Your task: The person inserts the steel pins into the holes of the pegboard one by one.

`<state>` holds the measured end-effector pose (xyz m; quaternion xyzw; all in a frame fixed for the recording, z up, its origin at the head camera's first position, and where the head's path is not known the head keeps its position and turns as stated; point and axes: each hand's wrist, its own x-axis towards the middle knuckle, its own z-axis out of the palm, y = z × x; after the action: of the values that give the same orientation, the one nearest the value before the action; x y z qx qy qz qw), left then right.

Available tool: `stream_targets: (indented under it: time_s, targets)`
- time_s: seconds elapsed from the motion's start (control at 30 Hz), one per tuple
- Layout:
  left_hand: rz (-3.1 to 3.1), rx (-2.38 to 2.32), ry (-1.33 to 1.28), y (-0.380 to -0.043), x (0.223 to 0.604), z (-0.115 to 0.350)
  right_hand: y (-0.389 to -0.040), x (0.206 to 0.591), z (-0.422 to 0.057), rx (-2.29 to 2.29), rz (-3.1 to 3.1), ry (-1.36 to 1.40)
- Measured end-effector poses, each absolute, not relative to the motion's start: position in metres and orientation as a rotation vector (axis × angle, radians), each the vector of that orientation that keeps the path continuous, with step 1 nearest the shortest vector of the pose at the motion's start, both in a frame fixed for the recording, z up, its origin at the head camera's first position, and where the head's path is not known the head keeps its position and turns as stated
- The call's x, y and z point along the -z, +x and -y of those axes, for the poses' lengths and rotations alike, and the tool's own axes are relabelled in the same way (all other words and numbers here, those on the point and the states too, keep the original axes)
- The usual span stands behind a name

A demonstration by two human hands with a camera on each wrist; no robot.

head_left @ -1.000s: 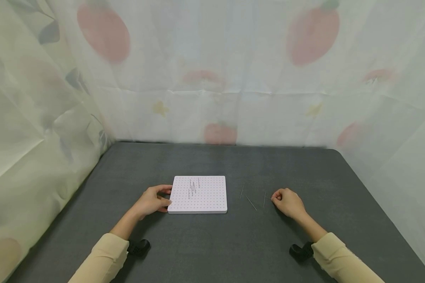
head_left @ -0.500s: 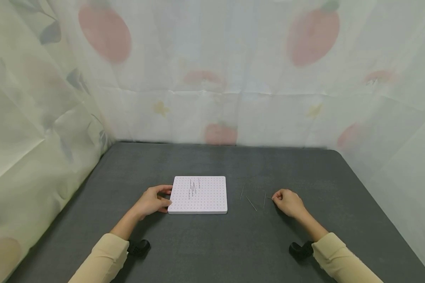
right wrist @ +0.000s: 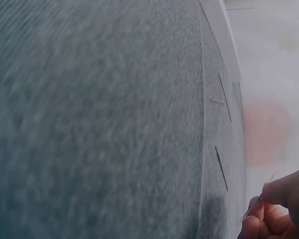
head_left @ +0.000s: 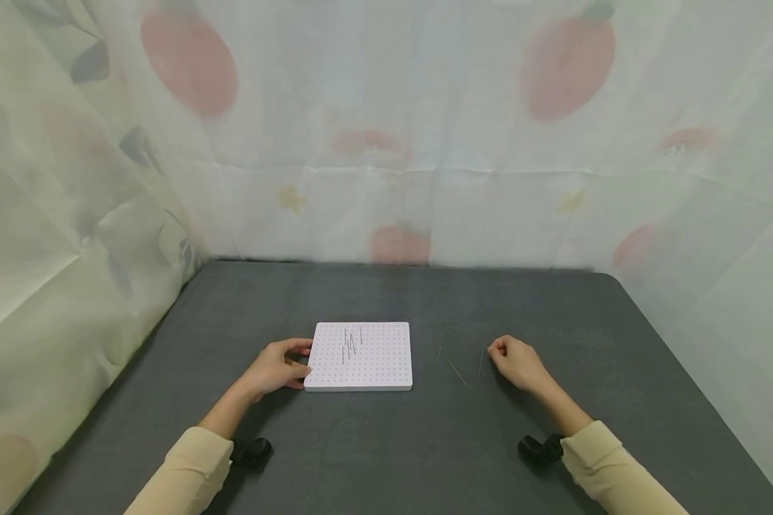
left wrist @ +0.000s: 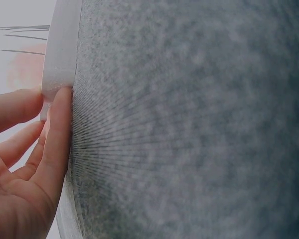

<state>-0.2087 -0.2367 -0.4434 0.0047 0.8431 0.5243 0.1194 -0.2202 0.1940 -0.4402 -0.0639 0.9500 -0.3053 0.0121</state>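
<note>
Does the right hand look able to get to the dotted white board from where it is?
Probably yes: between the right hand, which pinches a thin pin, and the white board, only three loose pins show, lying on the dark table, and the hand could likely pass over them.

A pale, fruit-printed curtain (head_left: 464, 136) hangs at twelve o'clock behind the dark grey tabletop (head_left: 386, 458), and a creased, leaf-patterned curtain (head_left: 58, 236) drapes at ten o'clock.
</note>
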Motion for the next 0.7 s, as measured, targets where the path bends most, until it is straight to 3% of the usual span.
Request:
stream_targets:
  time_s: [0.7]
  targets:
    - [-2.463, -1.530, 0.011, -0.208, 0.442, 0.235, -0.228, 0.439, -0.164, 1.265, -2.952, -0.435]
